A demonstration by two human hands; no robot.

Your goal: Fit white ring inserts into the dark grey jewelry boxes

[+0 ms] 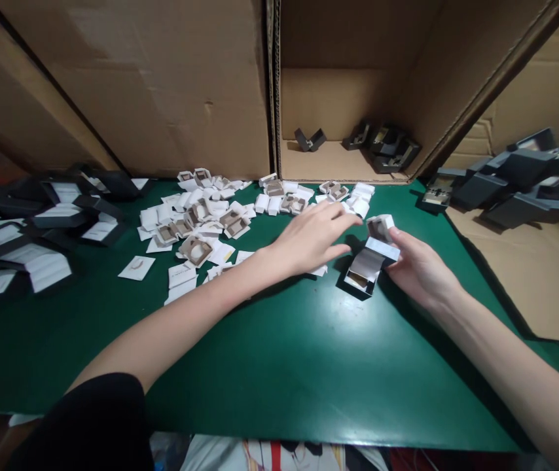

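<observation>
In front of the cardboard carton (328, 98), the right hand (421, 268) pinches a white insert (380, 227) against an open black box (368, 266), apparently steadying both, while the left hand (309, 237), spread and seemingly empty, hovers near loose white pieces (234, 224).

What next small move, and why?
Probably bring the left hand over to steady the open dark box: the right hand alone seems to hold it, with a white card insert at the thumb, while the left is spread and looks empty.
</observation>
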